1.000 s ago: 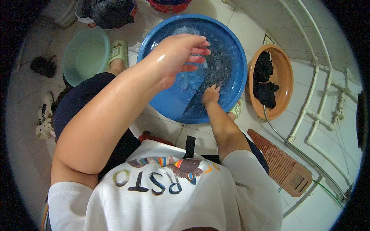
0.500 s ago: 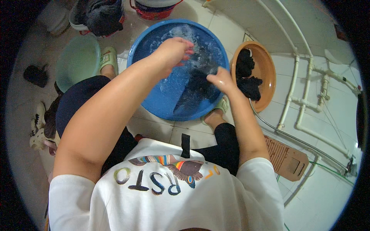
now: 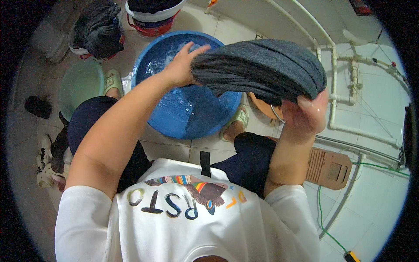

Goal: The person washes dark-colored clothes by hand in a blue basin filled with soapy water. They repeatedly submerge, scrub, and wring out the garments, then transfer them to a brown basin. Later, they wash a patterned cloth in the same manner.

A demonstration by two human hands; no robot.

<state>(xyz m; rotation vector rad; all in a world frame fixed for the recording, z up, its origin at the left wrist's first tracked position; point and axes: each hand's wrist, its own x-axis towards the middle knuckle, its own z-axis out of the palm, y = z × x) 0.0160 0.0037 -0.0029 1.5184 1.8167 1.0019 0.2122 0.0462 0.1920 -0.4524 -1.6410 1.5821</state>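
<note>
A dark grey wet garment (image 3: 262,67) is stretched in the air over the right side of a blue basin (image 3: 142,65) of water; its exact kind is not clear. My right hand (image 3: 307,113) is closed around its right end, raised past the basin's rim. At the garment's left end is my left hand (image 3: 181,67), over the basin, two fingers stretched out and apart; the cloth partly covers the rest. Dark cloth (image 3: 209,111) also shows in the water below.
An orange basin (image 3: 262,105) is mostly hidden under the garment. A brown washboard (image 3: 327,168) and green hose (image 3: 323,218) lie right. Pale green basin (image 3: 80,87) stands left. Buckets with dark clothes (image 3: 98,32) and a red-and-white bucket (image 3: 155,19) stand behind. White pipes (image 3: 334,83) line the wall.
The garment has come up out of the water, lifted up and to the right by my right hand. My left hand has shifted slightly left, near its other end.
</note>
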